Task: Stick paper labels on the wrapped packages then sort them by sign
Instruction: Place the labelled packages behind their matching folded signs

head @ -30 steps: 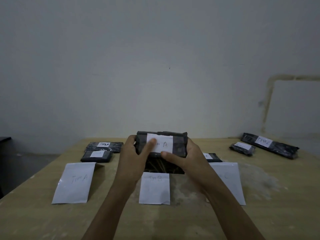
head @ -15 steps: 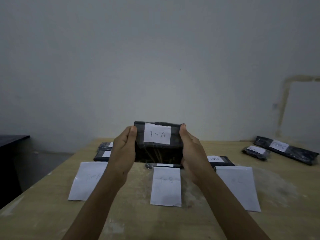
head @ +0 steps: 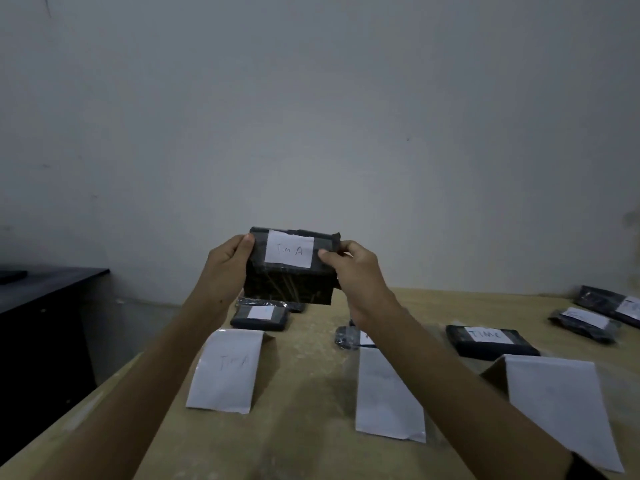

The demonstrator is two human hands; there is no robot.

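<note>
- Carried leftward since half a second ago, the dark wrapped package (head: 289, 285) is now held above the pile (head: 259, 317) at the table's (head: 311, 427) left.
- Gripping its left end is the left hand (head: 227, 268); the right hand (head: 356, 275) pinches the right end.
- Its white label (head: 289, 251) reads "Tim A".

The white label (head: 289, 251) on the dark package (head: 287, 289) held up in the air says "Tim A" in handwriting. The left paper sign (head: 225, 368) has the same words, "Tim A", but they are very faint. A flat black package (head: 491, 346) on the right has a small label (head: 489, 335) that says "TIM C". The middle paper sign (head: 384, 403) and the right paper sign (head: 561, 393) are too blurry to read.
</note>
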